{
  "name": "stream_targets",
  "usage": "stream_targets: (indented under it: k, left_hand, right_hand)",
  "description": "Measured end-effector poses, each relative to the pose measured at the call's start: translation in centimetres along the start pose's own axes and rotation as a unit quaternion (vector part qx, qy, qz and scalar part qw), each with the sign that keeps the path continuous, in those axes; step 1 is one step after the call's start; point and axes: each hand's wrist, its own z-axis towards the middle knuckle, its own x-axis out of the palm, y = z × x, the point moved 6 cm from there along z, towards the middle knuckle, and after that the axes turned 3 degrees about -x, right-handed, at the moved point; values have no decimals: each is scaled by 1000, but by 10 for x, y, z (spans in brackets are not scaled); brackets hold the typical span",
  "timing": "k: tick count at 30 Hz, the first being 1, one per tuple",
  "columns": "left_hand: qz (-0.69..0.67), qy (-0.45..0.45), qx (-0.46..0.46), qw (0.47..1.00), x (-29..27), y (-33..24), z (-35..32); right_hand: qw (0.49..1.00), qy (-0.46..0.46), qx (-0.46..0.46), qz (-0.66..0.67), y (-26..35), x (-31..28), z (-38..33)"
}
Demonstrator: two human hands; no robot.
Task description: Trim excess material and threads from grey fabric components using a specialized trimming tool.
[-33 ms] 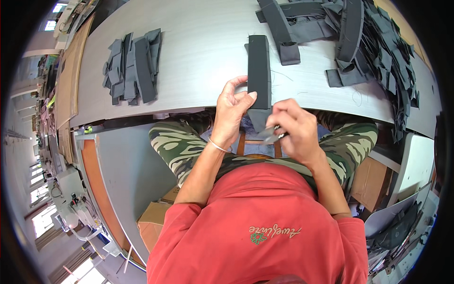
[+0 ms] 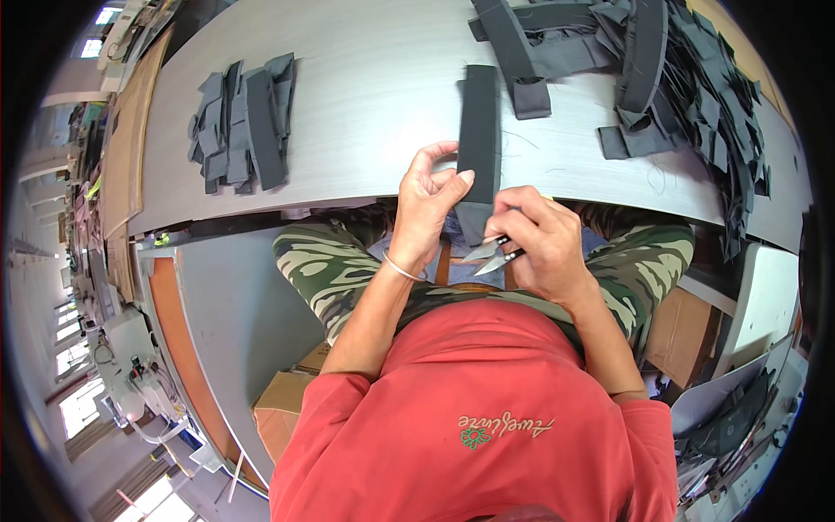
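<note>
Nothing has shifted since the earlier frame. Left hand [image 2: 430, 204] pinches the near end of the dark fabric strap [image 2: 479, 130], long axis running away across the grey table [image 2: 365, 96]. Right hand [image 2: 539, 244] grips thread snips [image 2: 491, 255], blades parted, just below the strap's end.

A long pale grey tabletop [image 2: 365, 96] curves across the room. Bright windows [image 2: 83, 418] line the far left wall, with cardboard boxes [image 2: 283, 409] on the floor beneath.
</note>
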Motion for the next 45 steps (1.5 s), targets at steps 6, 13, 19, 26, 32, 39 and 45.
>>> stream_targets:
  k: [6, 13, 19, 26, 32, 39, 45]
  left_hand:
    - [85, 39, 27, 995, 1, -3, -4]
    - [7, 61, 5, 998, 3, -7, -5]
    - [49, 17, 23, 998, 5, -6, -3]
    - [45, 11, 28, 999, -1, 1, 4]
    - [5, -25, 11, 1000, 5, -11, 5]
    - [56, 5, 34, 998, 14, -35, 3]
    - [100, -11, 47, 994, 15, -38, 7]
  right_hand:
    - [995, -77, 60, 3, -26, -6, 20]
    - [968, -16, 222, 116, -55, 13, 10]
    - [965, -78, 230, 103, -47, -4, 5]
    - [997, 37, 73, -8, -13, -5, -3]
    - [998, 0, 51, -34, -16, 2, 8]
    - [949, 5, 215, 230, -40, -5, 35]
    - [850, 59, 313, 419, -57, 8, 33]
